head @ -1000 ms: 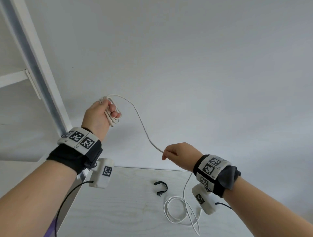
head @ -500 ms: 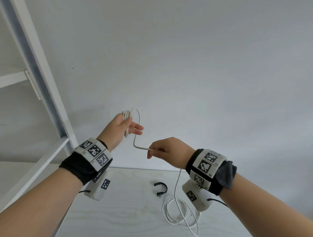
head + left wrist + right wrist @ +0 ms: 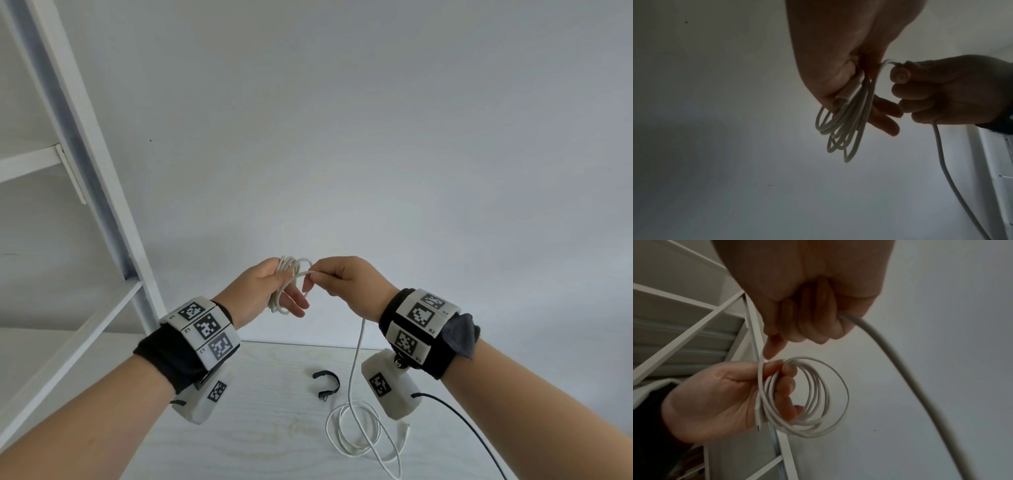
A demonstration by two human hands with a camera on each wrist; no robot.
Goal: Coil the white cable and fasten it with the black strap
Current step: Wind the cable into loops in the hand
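Note:
My left hand (image 3: 274,291) holds several coiled loops of the white cable (image 3: 287,274) above the table, thumb pinching the loops against the fingers. In the right wrist view the coil (image 3: 818,395) hangs round the left hand (image 3: 719,395). My right hand (image 3: 339,284) pinches the running strand right beside the coil. From it the cable drops to loose loops (image 3: 356,431) on the table. In the left wrist view the coil (image 3: 846,123) dangles below my left thumb, with the right hand (image 3: 941,91) close by. The black strap (image 3: 327,380) lies curled on the table, untouched.
A white shelf frame (image 3: 102,192) stands slanted at the left, close to my left forearm. The pale wooden table (image 3: 267,428) sits against a plain grey wall (image 3: 376,137). A black wire (image 3: 472,431) runs from the right wrist camera.
My right hand has moved up and left to meet the left hand, bringing a fresh loop of cable onto the coil. The left hand has come down and toward the centre.

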